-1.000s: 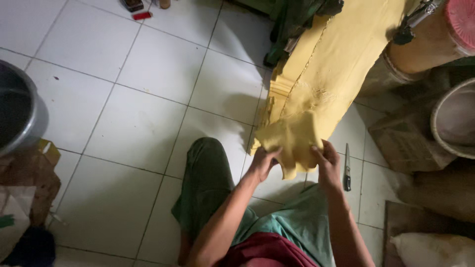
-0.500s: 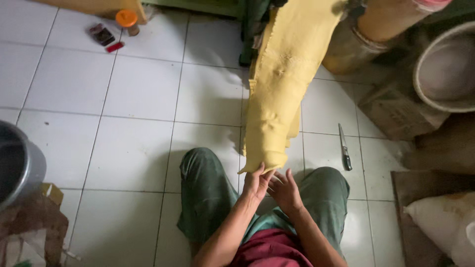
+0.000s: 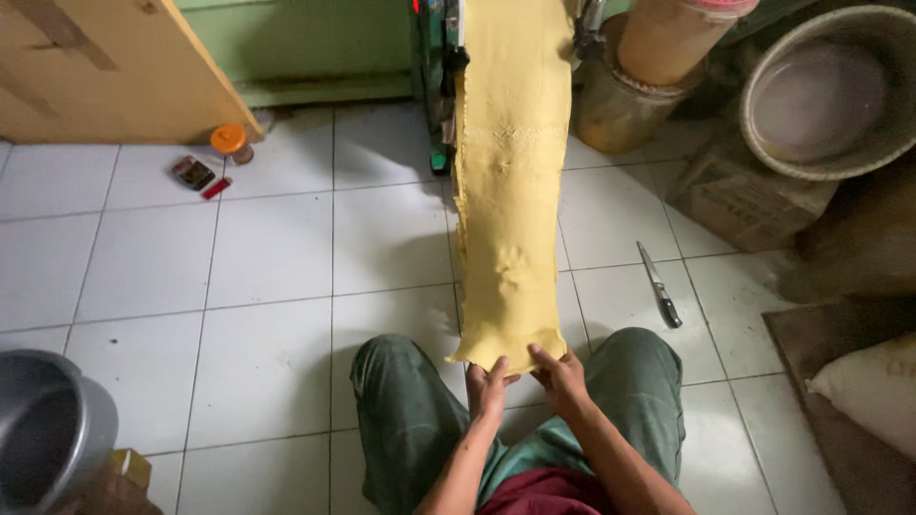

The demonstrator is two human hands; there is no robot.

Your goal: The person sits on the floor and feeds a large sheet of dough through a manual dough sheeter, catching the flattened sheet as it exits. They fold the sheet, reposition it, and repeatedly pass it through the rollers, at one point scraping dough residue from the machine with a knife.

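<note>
A long yellow sheet of dough (image 3: 506, 191) hangs down from a green machine (image 3: 437, 67) at the top of the view to just above my knees. My left hand (image 3: 488, 384) grips the sheet's lower edge from below, fingers curled on it. My right hand (image 3: 561, 375) pinches the same edge right beside it. I sit on the white tiled floor in green trousers (image 3: 410, 420), knees apart.
A knife (image 3: 660, 286) lies on the tiles to the right. A metal pot (image 3: 43, 429) stands at bottom left. A tin (image 3: 620, 105), a round basket (image 3: 825, 95), a cardboard box (image 3: 739, 191) and a sack (image 3: 868, 381) crowd the right side. Small items (image 3: 205, 167) lie by a wooden board (image 3: 105, 67).
The dough sheet has straightened out and hangs longer and flat. My hands have moved together down to its lower edge, and my view has tilted up towards the machine.
</note>
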